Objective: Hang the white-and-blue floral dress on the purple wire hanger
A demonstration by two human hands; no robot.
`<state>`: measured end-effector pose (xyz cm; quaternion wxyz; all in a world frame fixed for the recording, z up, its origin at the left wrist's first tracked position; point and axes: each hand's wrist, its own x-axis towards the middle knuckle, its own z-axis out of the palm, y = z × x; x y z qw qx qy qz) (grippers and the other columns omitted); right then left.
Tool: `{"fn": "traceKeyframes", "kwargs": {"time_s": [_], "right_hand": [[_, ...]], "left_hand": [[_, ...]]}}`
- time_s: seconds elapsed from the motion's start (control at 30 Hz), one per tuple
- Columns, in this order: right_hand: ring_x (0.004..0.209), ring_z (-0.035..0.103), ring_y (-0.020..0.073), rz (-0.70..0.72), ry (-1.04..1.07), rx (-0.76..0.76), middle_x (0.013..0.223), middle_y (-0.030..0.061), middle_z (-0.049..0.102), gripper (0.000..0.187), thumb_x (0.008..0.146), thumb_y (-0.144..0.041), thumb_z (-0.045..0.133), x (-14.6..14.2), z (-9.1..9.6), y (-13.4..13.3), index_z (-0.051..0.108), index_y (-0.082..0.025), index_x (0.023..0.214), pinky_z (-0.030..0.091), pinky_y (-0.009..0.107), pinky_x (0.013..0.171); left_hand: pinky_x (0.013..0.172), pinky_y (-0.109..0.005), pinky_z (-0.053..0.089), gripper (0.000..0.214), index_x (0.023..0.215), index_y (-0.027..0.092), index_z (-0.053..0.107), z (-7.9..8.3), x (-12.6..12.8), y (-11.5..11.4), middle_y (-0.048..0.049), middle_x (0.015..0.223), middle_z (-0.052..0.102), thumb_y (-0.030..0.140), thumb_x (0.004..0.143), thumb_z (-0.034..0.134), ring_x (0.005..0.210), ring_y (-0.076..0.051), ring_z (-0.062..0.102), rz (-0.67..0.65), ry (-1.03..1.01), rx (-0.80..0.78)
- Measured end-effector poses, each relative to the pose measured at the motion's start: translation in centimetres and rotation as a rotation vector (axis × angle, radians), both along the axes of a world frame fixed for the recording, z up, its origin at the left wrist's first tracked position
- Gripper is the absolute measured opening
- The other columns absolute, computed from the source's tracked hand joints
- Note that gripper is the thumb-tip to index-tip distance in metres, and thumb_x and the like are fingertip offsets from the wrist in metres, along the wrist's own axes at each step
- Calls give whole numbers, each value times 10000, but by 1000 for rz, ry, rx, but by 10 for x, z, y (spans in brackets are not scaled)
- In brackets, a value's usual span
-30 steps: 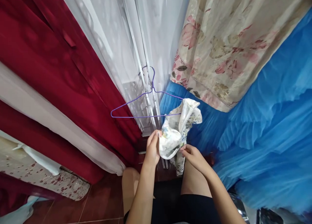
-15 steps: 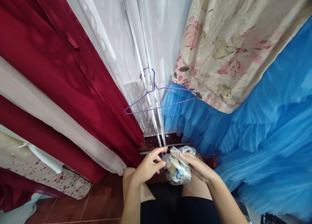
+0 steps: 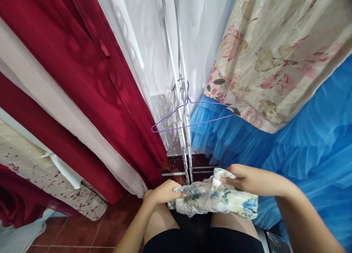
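Note:
A white cloth with blue and green flowers (image 3: 217, 201) is stretched across my knees. My left hand (image 3: 162, 193) pinches its left end, fingers closed on the fabric. My right hand (image 3: 244, 178) grips the upper right part, fingers curled over a fold. A bare purple wire hanger (image 3: 189, 115) hangs on a white metal rack (image 3: 183, 99) straight ahead, above the cloth and apart from both hands.
Red and white dresses (image 3: 82, 80) hang at the left. A blue tulle dress (image 3: 302, 143) and a beige floral garment (image 3: 275, 55) hang at the right. Sheer white fabric (image 3: 145, 47) covers the rack. Dark red floor tiles (image 3: 104, 227) show below, with black shorts (image 3: 198, 242) over my legs.
The floral cloth came off the hanger, was bunched near my lap, and is now pulled out wide between both hands. The hanger is left bare. The view has shifted left and down.

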<state>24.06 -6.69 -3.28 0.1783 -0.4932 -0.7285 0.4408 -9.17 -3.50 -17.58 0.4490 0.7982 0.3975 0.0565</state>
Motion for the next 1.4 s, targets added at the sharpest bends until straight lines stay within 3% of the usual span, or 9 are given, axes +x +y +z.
{"fn": "traceKeyframes", "kwargs": {"time_s": [0.17, 0.3, 0.47, 0.67, 0.8, 0.93, 1.13, 1.3, 1.4], "right_hand": [[580, 505, 150, 120, 24, 19, 713, 34, 663, 218, 847, -362, 648, 23, 16, 31, 760, -178, 879, 389, 262, 526], [544, 504, 156, -36, 30, 314, 659, -28, 625, 789, 740, -168, 627, 18, 8, 79, 433, -188, 1504, 365, 247, 513], [663, 600, 198, -213, -84, 604, 707, 9, 675, 737, 685, -82, 567, 11, -7, 142, 531, -135, 1419, 419, 268, 630], [745, 677, 241, -107, -68, 561, 738, 36, 743, 280, 734, -88, 475, 0, -11, 139, 744, -155, 779, 450, 265, 637], [727, 666, 225, -159, 123, 584, 750, 7, 726, 390, 769, -147, 521, 13, -13, 109, 716, -156, 1107, 478, 271, 640], [564, 581, 186, -572, 240, 744, 735, -6, 685, 719, 831, -267, 581, 43, -14, 109, 360, -176, 1509, 483, 305, 602], [621, 591, 225, -406, -171, 750, 648, 50, 646, 372, 935, -478, 500, 62, -4, 136, 667, -175, 799, 417, 312, 608], [631, 613, 238, -628, -45, 825, 696, 26, 681, 463, 887, -472, 597, 60, -3, 135, 573, -183, 1248, 421, 306, 621], [611, 577, 215, -547, -67, 793, 646, 26, 638, 358, 890, -516, 583, 61, 9, 132, 675, -176, 951, 383, 294, 584]], "left_hand": [[822, -313, 444, 363, 745, 196, 752, 17, -60, 48, -67, 856, 677, 546, 812, 680, 859, -223, 589, 147, 92, 414], [1050, -495, 332, 383, 1087, 256, 757, 72, -88, 97, -106, 1147, 700, 512, 809, 696, 1141, -312, 548, 395, 194, 741], [1070, -445, 339, 403, 1283, 254, 648, 142, -78, 126, -83, 1317, 650, 451, 962, 502, 1239, -276, 504, 455, 48, 908], [751, -282, 447, 426, 918, 161, 661, 176, -38, 155, -30, 830, 660, 519, 973, 438, 779, -182, 575, 546, -338, 717], [703, -273, 480, 469, 993, 133, 689, 183, -32, 167, -52, 855, 705, 571, 906, 544, 776, -191, 628, 469, -428, 488], [764, -313, 529, 519, 1133, 135, 729, 182, -37, 155, -118, 1016, 763, 526, 794, 739, 872, -243, 698, 381, -510, -40], [686, -279, 553, 504, 1058, 137, 775, 169, -30, 145, -120, 957, 783, 484, 698, 839, 769, -217, 716, 435, -620, -243], [681, -264, 559, 439, 984, 133, 781, 158, -28, 147, -105, 917, 786, 434, 673, 859, 749, -203, 718, 502, -727, -301], [744, -334, 580, 396, 960, 124, 770, 160, -31, 146, -113, 917, 784, 413, 695, 831, 808, -256, 732, 547, -754, -377]]}}
